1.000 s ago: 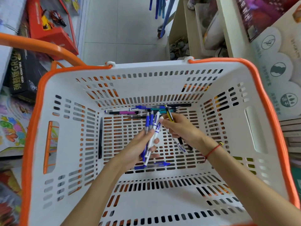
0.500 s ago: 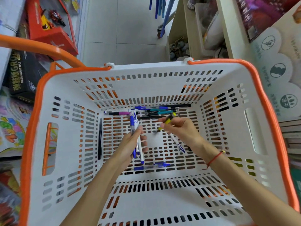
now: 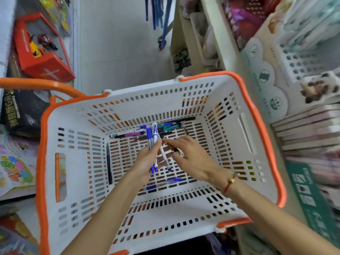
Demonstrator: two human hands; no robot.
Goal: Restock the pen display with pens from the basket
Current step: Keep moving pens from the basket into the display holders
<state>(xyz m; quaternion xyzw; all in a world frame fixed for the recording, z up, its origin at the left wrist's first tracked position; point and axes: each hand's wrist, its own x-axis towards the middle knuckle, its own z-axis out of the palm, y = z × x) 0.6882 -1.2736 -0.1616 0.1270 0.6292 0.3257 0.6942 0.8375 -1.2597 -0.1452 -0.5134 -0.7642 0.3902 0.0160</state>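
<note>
A white slotted basket (image 3: pixel 184 92) with an orange rim stands below me. Inside it, my left hand (image 3: pixel 147 161) grips a bundle of blue-and-white pens (image 3: pixel 152 135) that points toward the far wall. My right hand (image 3: pixel 193 159) is beside it and pinches a dark pen with a yellow tip (image 3: pixel 170 145), its tip touching the bundle. Several loose pens (image 3: pixel 165 127) lie along the far edge of the basket floor. A black pen (image 3: pixel 109 162) lies at the left and a blue pen (image 3: pixel 165 182) near the front. The pen display (image 3: pixel 301 57) with white holes stands at the upper right.
Stacked notebooks (image 3: pixel 309 129) and a green packet (image 3: pixel 312 196) fill the shelf on the right. A red toy box (image 3: pixel 42 52) and a black box (image 3: pixel 20 111) sit on the left. The orange basket handle (image 3: pixel 36 85) hangs over the left side. Tiled floor lies beyond the basket.
The view has swung right, bringing the pen display into sight. My right hand has brought the yellow-tipped pen over to the bundle in my left hand.
</note>
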